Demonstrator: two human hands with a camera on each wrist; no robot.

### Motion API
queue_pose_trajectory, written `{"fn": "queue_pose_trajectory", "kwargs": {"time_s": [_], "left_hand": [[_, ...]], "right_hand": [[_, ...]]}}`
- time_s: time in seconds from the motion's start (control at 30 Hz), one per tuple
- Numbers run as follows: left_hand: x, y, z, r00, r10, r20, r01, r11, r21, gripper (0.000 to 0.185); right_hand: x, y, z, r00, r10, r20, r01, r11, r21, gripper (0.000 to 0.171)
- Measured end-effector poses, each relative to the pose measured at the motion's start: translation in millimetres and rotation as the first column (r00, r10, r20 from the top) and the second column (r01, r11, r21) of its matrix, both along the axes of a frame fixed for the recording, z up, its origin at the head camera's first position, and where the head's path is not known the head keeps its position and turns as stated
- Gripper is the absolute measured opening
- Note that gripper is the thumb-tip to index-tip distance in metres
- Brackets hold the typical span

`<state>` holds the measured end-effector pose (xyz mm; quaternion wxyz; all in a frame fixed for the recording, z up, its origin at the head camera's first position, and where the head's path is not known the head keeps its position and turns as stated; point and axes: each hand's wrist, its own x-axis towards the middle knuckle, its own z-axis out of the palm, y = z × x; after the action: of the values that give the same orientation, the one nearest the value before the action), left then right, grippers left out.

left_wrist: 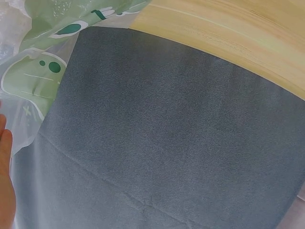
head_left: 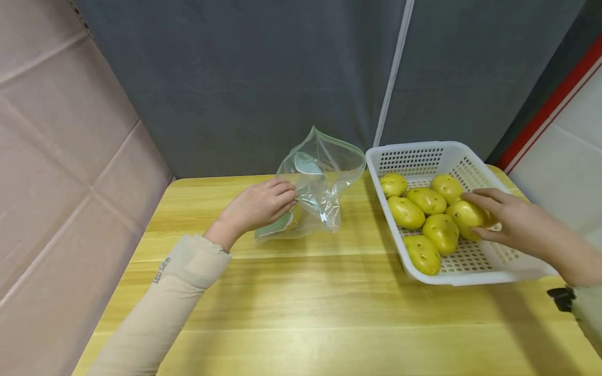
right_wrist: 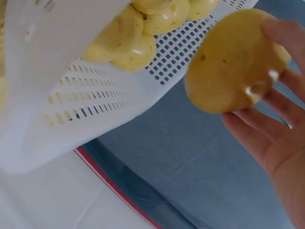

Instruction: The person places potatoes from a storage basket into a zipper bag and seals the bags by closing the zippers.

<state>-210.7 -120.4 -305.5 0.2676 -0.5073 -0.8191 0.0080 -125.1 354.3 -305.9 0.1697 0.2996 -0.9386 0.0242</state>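
A clear zip bag [head_left: 324, 183] with pale green print and a white slider stands on the wooden table, its mouth spread wide. My left hand [head_left: 268, 201] grips the bag's left side. Something yellow shows through the plastic below those fingers. In the left wrist view, fingertips [left_wrist: 5, 143] lie against the printed bag [left_wrist: 35, 78]. My right hand [head_left: 522, 222] holds a yellow potato [head_left: 465, 216] over the white basket [head_left: 475, 278]. Thumb and fingers wrap around this potato [right_wrist: 233, 62] in the right wrist view. Several more potatoes [head_left: 440, 233] lie in the basket.
The perforated basket stands on the right of the wooden table [head_left: 291, 313], with its raised walls around the potatoes. A grey cloth [head_left: 244, 89] hangs behind the table. Pinkish panels [head_left: 61, 172] border the left, and a white, red-edged sheet [head_left: 578, 125] is on the right.
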Motion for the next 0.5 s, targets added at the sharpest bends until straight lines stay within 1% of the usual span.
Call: {"fn": "queue_pose_trajectory", "kwargs": {"time_s": [0.07, 0.13, 0.2, 0.27, 0.37, 0.43, 0.5], "left_hand": [[0.2, 0.0, 0.2, 1.000, 0.000, 0.000, 0.000, 1.000, -0.002, 0.014], [0.4, 0.1, 0.5, 1.000, 0.000, -0.001, 0.000, 1.000, 0.000, 0.014], [0.6, 0.2, 0.7, 1.000, 0.001, 0.000, -0.001, 1.000, 0.003, 0.014], [0.9, 0.2, 0.8, 1.000, 0.003, 0.003, -0.003, 1.000, 0.005, 0.015], [1.7, 0.1, 1.2, 1.000, 0.007, 0.007, -0.007, 1.000, 0.004, 0.015], [2.1, 0.1, 1.3, 1.000, 0.009, 0.011, -0.009, 1.000, 0.003, 0.016], [2.3, 0.3, 1.5, 1.000, 0.009, 0.012, -0.009, 1.000, 0.002, 0.016]], "right_hand": [[-0.6, -2.8, 3.1, 0.999, 0.015, -0.031, -0.015, 1.000, -0.023, 0.072], [-1.2, -7.0, 5.5, 0.997, 0.021, -0.069, -0.024, 0.999, -0.044, 0.084], [-1.8, -11.8, 8.0, 0.993, 0.026, -0.118, -0.033, 0.998, -0.060, 0.087], [-2.7, -16.9, 10.5, 0.984, 0.037, -0.175, -0.050, 0.996, -0.071, 0.086], [-4.1, -24.4, 14.4, 0.964, 0.060, -0.261, -0.085, 0.993, -0.087, 0.080], [-5.0, -29.8, 17.4, 0.952, 0.071, -0.298, -0.106, 0.989, -0.100, 0.077], [-5.0, -35.4, 20.6, 0.946, 0.064, -0.318, -0.102, 0.989, -0.107, 0.075]]}}
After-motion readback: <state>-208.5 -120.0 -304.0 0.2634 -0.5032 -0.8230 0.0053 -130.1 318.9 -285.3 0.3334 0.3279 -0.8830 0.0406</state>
